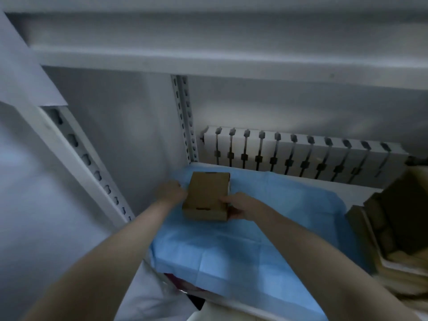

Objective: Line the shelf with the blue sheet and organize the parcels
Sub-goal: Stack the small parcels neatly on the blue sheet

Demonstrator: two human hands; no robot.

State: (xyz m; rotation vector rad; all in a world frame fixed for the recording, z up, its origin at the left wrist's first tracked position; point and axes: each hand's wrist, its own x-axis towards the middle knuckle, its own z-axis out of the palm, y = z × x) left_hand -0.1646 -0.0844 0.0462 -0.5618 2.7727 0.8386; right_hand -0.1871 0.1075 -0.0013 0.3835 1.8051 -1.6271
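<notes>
Now the parcel (206, 195) sits on the blue sheet (231, 251) between the hands: left hand (172, 191) curled against its left side, right hand (238, 206) pinching its near right corner.

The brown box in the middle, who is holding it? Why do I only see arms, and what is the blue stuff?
No machine here: these are a person's two bare hands. The camera sits on the person's head and looks down, so you see only arms. The right hand grips the brown box at its near right corner, thumb on top. The left hand is against the box's left side; its fingers are too blurry to read. The blue stuff is a blue sheet spread over the white shelf, under the box. A cardboard stack stands at the right.
</notes>
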